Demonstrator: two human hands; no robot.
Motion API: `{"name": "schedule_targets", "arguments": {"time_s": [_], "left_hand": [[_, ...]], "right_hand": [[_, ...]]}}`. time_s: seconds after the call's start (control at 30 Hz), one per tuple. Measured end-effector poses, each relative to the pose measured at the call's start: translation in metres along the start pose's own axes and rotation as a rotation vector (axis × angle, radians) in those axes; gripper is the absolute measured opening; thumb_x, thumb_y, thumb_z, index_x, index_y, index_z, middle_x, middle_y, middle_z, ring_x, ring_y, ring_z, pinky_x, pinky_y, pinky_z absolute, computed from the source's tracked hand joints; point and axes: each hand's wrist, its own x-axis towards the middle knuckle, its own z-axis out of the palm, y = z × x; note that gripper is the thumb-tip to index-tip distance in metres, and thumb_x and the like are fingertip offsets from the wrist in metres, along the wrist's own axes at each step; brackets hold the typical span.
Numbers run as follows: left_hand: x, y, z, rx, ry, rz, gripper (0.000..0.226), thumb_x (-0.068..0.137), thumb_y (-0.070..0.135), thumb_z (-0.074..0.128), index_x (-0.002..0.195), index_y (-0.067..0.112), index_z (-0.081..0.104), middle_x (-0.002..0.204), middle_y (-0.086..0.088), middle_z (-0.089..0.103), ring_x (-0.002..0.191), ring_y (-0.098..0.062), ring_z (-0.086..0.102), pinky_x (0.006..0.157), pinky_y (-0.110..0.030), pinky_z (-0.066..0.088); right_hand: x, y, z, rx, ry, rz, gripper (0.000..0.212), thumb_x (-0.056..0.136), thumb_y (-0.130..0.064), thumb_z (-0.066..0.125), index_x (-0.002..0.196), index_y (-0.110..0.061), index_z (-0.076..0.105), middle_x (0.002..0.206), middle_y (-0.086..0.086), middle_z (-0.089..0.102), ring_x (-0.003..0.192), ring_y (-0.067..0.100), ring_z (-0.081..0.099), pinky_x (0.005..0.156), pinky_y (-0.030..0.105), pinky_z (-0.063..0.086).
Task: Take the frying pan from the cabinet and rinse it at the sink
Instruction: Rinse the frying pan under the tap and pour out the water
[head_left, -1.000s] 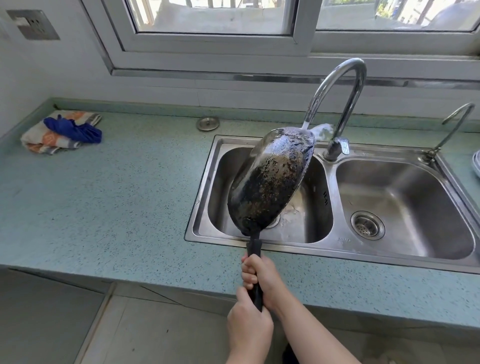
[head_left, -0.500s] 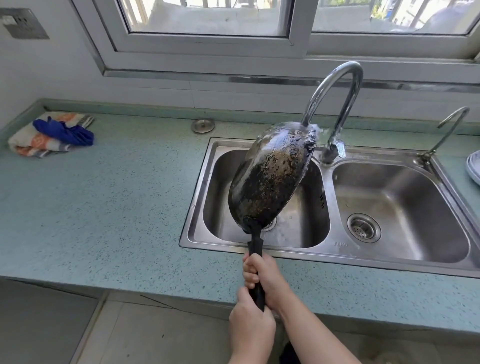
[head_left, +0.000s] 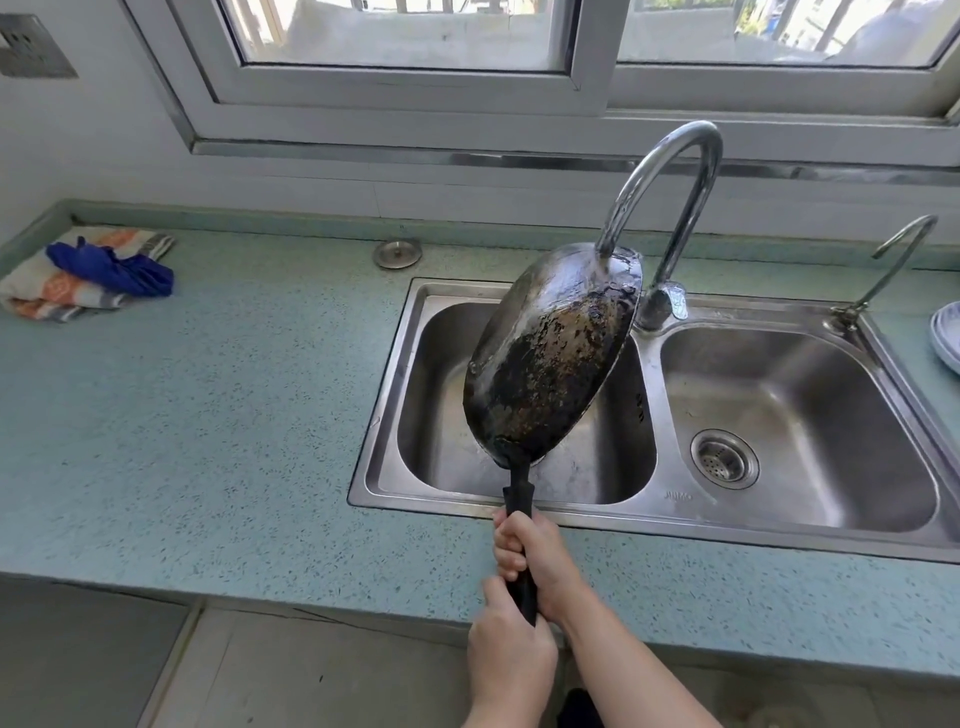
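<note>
Currently both hands grip the black handle (head_left: 521, 525) of the frying pan (head_left: 553, 353): right hand (head_left: 532, 558) farther up, left hand (head_left: 511, 660) nearer, at the handle's end. Pan is tilted steeply over the left basin (head_left: 441, 395) of the sink, its far rim right under the faucet spout (head_left: 662, 187), water running down the crusted surface. Risks: wet handle slipping, rim knocking the spout, or the steep tilt throwing splash onto the countertop (head_left: 234, 415).
</note>
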Motion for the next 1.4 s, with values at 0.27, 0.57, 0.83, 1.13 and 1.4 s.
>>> {"name": "schedule_targets", "arguments": {"time_s": [0.27,0.57,0.83,1.13,1.4], "left_hand": [[-0.004,0.005,0.006,-0.092,-0.014,-0.042,0.027,0.084,0.011,0.054,0.094,0.019,0.031,0.108,-0.022,0.064,0.106,-0.039,0.057,0.08,-0.037,0.043],[-0.004,0.002,0.003,-0.116,-0.013,-0.053,0.027,0.083,0.013,0.054,0.095,0.022,0.032,0.108,-0.022,0.066,0.105,-0.039,0.058,0.08,-0.036,0.044],[-0.006,-0.005,-0.001,-0.089,0.004,-0.044,0.027,0.083,0.013,0.054,0.095,0.023,0.031,0.108,-0.021,0.066,0.107,-0.037,0.058,0.081,-0.035,0.044],[-0.005,-0.008,-0.003,0.031,-0.015,-0.012,0.032,0.085,0.015,0.05,0.115,0.012,0.04,0.114,-0.017,0.065,0.111,-0.034,0.056,0.086,-0.033,0.042],[-0.006,-0.006,-0.007,0.08,-0.007,0.023,0.022,0.086,0.016,0.05,0.101,0.017,0.033,0.113,-0.017,0.064,0.11,-0.035,0.057,0.085,-0.035,0.043]], "right_hand": [[-0.003,-0.001,-0.007,-0.053,0.003,-0.009,0.023,0.08,0.009,0.033,0.069,-0.009,0.043,0.04,-0.006,0.028,0.029,0.006,0.025,0.032,0.014,0.023],[-0.002,0.002,-0.004,-0.061,0.013,-0.003,0.022,0.081,0.008,0.034,0.07,-0.009,0.043,0.042,-0.005,0.028,0.03,0.006,0.025,0.033,0.015,0.023],[-0.005,0.008,0.001,-0.006,0.026,0.019,0.022,0.081,0.008,0.033,0.071,-0.009,0.043,0.042,-0.004,0.028,0.029,0.006,0.024,0.033,0.015,0.023],[-0.005,0.012,0.002,0.065,0.003,0.001,0.016,0.078,0.005,0.035,0.073,-0.008,0.043,0.041,-0.005,0.029,0.029,0.005,0.025,0.032,0.015,0.023],[-0.002,0.013,0.001,0.167,-0.043,-0.011,0.013,0.059,-0.005,0.044,0.072,-0.008,0.044,0.039,-0.006,0.029,0.027,0.004,0.024,0.03,0.012,0.022]]}}
